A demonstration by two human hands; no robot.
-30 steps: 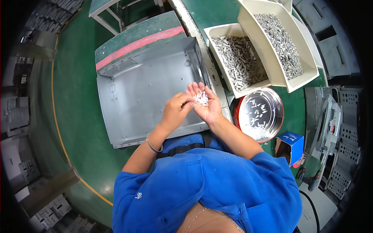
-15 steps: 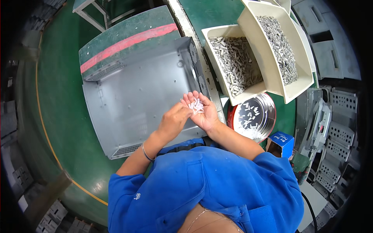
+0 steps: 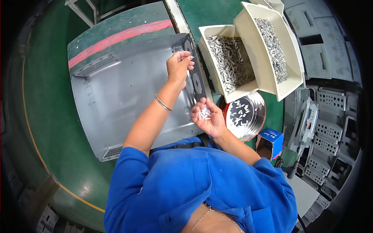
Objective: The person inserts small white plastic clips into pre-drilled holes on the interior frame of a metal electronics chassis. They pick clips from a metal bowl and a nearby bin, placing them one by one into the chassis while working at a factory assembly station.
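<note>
Toward the far right corner of the bench [image 3: 116, 20], the left hand [image 3: 178, 69] is hovering over the grey metal casing [image 3: 128, 106]; its thumb and fingertips are meeting in a tight pinch, apparently gripping one small white piece [image 3: 192, 57]. Contact with the casing's dark perforated flange [image 3: 197, 82] is not showing clearly. By the bench's right edge, nearer the body, the right hand [image 3: 212, 122] is lying palm up, half open, its curling fingers cupping a heap of loose white pieces [image 3: 204, 113]. Beyond that edge, a round tin [image 3: 261, 110] is holding more such pieces, and two cream bins [image 3: 241, 92] are holding small grey parts. Caution: the cupped palm is leaving gaps at its sides, so tilting or flattening it could be sending pieces into the casing or over the bench edge. The pinched piece is offering little surface; a relaxing fingertip, or a knock against the flange, could be dislodging it.
</note>
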